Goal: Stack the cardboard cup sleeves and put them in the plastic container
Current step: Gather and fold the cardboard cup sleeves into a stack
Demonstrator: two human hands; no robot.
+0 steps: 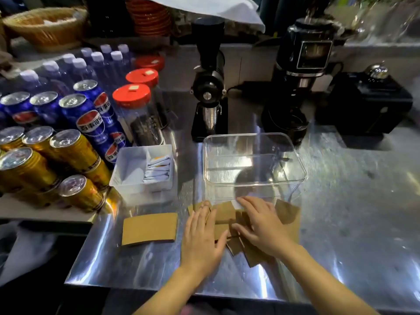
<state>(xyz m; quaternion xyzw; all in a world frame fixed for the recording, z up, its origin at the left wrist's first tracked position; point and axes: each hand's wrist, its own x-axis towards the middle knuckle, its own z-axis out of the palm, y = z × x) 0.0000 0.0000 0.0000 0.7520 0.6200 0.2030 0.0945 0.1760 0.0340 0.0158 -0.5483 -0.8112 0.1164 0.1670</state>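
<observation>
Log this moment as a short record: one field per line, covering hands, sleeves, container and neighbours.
left hand: flat, palm down, on the scattered sleeves
right hand: flat, fingers spread, on the same pile
scattered sleeves: loose, overlapping, not yet stacked
separate sleeve: lies alone, left of the hands
plastic container: clear, open, no sleeves inside, just beyond the pile
white tray: left of the container, holds sachets
surface: metal counter

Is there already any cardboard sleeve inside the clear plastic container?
No, the plastic container is empty, and the cardboard sleeves lie on the metal counter in front of it, some under both hands.
</observation>
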